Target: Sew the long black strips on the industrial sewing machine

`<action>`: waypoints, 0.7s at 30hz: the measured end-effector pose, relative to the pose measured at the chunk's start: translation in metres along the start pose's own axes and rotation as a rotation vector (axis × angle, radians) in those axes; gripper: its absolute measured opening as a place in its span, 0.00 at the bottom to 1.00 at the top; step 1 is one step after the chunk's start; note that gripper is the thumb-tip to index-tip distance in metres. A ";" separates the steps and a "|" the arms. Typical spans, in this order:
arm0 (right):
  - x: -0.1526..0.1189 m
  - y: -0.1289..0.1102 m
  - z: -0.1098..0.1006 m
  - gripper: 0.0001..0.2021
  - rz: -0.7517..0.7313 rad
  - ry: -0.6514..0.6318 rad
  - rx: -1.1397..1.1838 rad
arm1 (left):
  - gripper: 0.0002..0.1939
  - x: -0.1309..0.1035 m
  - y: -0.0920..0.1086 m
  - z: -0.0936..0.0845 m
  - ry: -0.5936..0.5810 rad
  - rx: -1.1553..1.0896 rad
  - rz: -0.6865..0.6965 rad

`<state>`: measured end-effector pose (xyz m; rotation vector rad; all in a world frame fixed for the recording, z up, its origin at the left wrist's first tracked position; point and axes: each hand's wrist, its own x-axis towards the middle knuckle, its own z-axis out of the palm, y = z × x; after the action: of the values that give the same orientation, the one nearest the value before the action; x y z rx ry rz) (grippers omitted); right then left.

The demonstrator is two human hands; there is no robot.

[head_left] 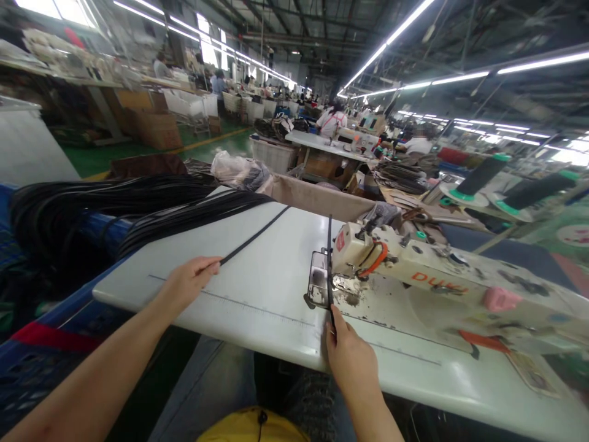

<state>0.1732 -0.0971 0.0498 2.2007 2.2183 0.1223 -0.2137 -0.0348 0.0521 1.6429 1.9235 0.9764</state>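
Two hands, each pinching a black strip, at a sewing machine (pixel 414 270).

Left of the machine, the left hand (pixel 197 276) grips the near end of one strip (pixel 255 236) above bare white table (pixel 257 276); the right hand (pixel 347 347), at the table's front edge, closes on the other strip (pixel 329 245), which runs beside the machine's head. A bundle (pixel 193 215) covers the table's far-left edge; between it and the machine lies open surface, crossed by the left strip.

Ceiling tubes (pixel 410 21) glare brightly — edges blur, perhaps stretched.
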 end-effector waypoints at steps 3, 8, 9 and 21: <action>0.001 0.000 0.000 0.23 -0.005 -0.025 -0.011 | 0.29 0.009 -0.015 -0.044 0.069 0.110 -0.035; 0.003 0.002 -0.001 0.23 0.001 -0.052 0.011 | 0.29 0.013 -0.059 -0.125 0.383 0.448 -0.025; 0.003 0.002 -0.002 0.23 0.003 -0.058 0.016 | 0.29 0.012 -0.071 -0.140 0.423 0.519 -0.079; 0.005 0.013 0.018 0.25 -0.013 0.006 0.092 | 0.29 -0.033 -0.210 -0.216 0.075 0.811 -0.691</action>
<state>0.1868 -0.0914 0.0327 2.2333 2.2860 0.0270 -0.5010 -0.1288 0.0357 1.0719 2.8547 -0.0436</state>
